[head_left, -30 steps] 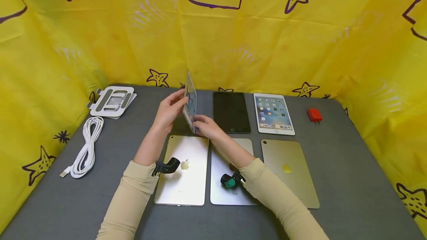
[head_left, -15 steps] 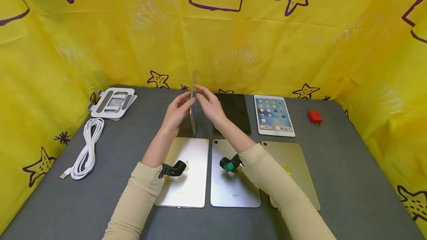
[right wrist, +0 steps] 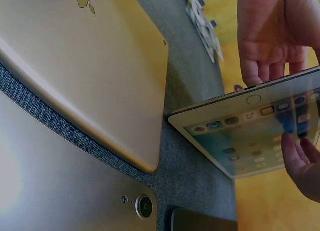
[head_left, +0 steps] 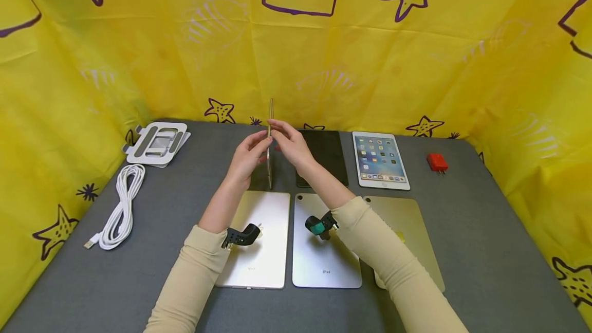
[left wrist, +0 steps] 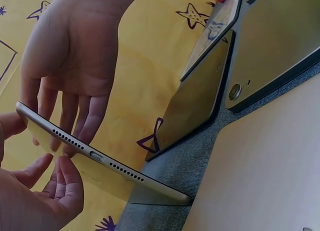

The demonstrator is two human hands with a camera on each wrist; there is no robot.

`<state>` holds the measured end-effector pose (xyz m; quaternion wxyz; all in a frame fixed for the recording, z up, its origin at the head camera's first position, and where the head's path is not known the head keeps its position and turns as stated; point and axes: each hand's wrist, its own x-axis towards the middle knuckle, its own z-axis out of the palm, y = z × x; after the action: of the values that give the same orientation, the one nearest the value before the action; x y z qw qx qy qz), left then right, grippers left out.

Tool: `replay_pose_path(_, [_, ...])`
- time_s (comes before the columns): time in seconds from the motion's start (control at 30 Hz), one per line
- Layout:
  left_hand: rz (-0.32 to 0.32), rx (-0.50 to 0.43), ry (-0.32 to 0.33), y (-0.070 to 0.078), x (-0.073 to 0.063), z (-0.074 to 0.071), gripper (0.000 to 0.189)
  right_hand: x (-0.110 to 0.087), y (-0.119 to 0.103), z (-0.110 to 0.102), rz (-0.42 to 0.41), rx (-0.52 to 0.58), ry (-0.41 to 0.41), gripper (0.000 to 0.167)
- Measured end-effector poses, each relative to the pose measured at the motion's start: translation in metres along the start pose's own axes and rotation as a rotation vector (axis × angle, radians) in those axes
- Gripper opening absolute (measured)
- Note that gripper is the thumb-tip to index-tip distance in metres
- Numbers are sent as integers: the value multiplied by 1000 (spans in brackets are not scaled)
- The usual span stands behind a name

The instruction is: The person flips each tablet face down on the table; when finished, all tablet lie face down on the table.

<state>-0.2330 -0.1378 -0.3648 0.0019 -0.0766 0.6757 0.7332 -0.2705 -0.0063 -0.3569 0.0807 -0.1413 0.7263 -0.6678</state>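
A thin tablet (head_left: pixel 270 171) stands upright on its long side, nearly edge-on in the head view, behind the row of face-down tablets. My left hand (head_left: pixel 245 161) holds it from the left, fingertips against its back. From the right, my right hand (head_left: pixel 295 150) grips its upper part, with fingertips on the screen side. In the right wrist view the lit screen (right wrist: pixel 240 136) shows app icons and a round home button. The left wrist view shows its short edge (left wrist: pixel 100 158) with a charging port between two rows of speaker holes.
Three tablets lie face down in front: pale gold (head_left: pixel 254 261), silver (head_left: pixel 326 258) and gold (head_left: pixel 418 235). Behind are a dark-screened tablet (head_left: pixel 328 153) and a lit white tablet (head_left: pixel 381 161). A red charger (head_left: pixel 437 162), white cable (head_left: pixel 122 209) and white folding stand (head_left: pixel 157 143) lie at the sides.
My right hand has risen from the tablet's lower near corner to its upper part. The tablet has turned from showing some screen to nearly edge-on, shifting slightly right with my left hand.
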Motion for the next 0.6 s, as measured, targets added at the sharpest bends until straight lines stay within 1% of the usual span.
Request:
replay_pose_path(0.17, [-39,-6,-4,-1,0,1,50,-1,0,-3,6,52,2,37])
replay_pose_path(0.37, [-70,-36,-26,-5,1,0,48,-2,1,-7,20,77,15,38])
replay_pose_path(0.47, [-91,3,-49,-10,4,-1,46,-3,3,-11,22,91,21,40])
replay_pose_path(0.6, [-108,86,-119,-17,6,-4,47,-4,4,-17,41,130,40,47])
